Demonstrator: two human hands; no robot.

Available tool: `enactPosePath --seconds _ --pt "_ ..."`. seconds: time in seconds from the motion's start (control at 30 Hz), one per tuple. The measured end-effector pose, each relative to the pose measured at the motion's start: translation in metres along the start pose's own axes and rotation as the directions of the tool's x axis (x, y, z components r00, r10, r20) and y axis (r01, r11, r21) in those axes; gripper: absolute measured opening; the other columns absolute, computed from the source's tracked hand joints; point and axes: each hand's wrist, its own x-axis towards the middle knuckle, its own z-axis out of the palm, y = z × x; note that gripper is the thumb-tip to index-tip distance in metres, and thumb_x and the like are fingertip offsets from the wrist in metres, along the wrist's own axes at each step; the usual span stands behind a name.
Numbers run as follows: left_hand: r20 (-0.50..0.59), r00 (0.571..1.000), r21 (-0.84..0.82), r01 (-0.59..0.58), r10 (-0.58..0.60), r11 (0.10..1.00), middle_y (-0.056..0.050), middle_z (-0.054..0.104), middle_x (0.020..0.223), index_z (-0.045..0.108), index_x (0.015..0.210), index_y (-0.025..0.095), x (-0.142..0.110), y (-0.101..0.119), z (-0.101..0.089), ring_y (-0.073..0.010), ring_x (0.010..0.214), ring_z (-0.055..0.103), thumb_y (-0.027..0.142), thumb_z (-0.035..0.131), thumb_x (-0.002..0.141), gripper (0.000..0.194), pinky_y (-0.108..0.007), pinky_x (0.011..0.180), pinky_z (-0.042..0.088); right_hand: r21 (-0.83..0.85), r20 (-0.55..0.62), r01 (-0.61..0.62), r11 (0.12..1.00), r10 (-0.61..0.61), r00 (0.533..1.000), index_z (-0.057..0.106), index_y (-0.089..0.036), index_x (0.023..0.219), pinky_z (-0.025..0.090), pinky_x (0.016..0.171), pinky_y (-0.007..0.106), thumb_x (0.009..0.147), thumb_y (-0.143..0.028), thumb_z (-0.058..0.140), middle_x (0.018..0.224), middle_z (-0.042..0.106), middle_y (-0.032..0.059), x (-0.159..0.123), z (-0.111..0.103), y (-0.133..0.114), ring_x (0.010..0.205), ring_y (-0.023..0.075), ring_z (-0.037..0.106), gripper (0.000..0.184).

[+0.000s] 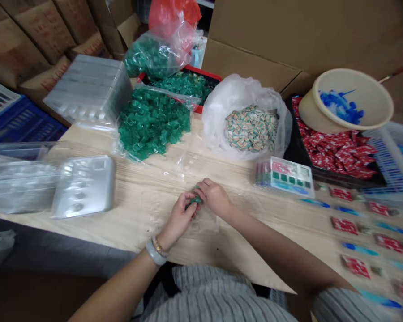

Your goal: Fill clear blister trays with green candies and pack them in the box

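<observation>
My left hand [180, 215] is closed around small green pieces [196, 200] above the middle of the table. My right hand [215, 197] meets it there, its fingers bent and pressed on the same green pieces. How many pieces there are is hidden by the fingers. Under the hands lies a thin clear plastic film or tray [206, 222], too faint to tell which. Beyond them spreads a heap of green pieces [152, 123] on clear plastic. To the right stands a stack of filled trays [290, 176] with green squares, a blue stick and a red packet.
A white bag [218, 129] of small printed packets stands behind. At right are a cream bucket [309, 107] with blue sticks, red packets [342, 154] and rows of sorted sets. Stacked grey plastic trays [87, 89] and a bagged tray [87, 185] lie left.
</observation>
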Motion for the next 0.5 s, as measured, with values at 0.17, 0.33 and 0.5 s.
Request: enactPosePath --seconds 0.17,0.33,0.5 --pt "0.017 1.000 -0.008 0.012 -0.012 1.000 0.001 0.054 0.066 0.048 0.090 0.014 0.000 -0.001 -0.001 -0.0064 0.049 0.044 0.031 0.051 0.074 0.024 -0.019 0.046 0.033 0.153 0.021 0.106 0.983 -0.111 0.994 0.059 -0.016 0.085 0.044 0.064 0.024 0.081 -0.025 0.049 0.080 0.055 0.0052 0.004 0.002 0.015 0.072 0.0132 0.054 0.014" --pt "-0.034 0.997 -0.062 0.072 -0.074 0.995 0.000 0.057 0.068 0.049 0.090 0.014 0.002 0.000 -0.002 -0.0059 0.047 0.043 0.027 0.060 0.064 0.031 -0.019 0.044 0.032 0.352 -0.069 0.121 0.928 -0.103 0.992 0.055 -0.018 0.096 0.045 0.070 0.026 0.078 -0.014 0.050 0.086 0.054 0.0042 -0.004 0.008 0.027 0.078 0.0131 0.053 0.019" --pt "-0.048 0.989 -0.264 0.122 -0.139 0.957 0.002 0.053 0.061 0.052 0.085 0.013 -0.002 0.015 0.003 -0.0052 0.047 0.041 0.025 0.057 0.065 0.024 -0.018 0.045 0.029 0.303 -0.020 0.092 0.949 -0.090 0.996 0.059 -0.016 0.088 0.044 0.069 0.027 0.077 -0.011 0.049 0.085 0.053 0.0052 -0.006 -0.002 0.020 0.076 0.0136 0.052 0.016"
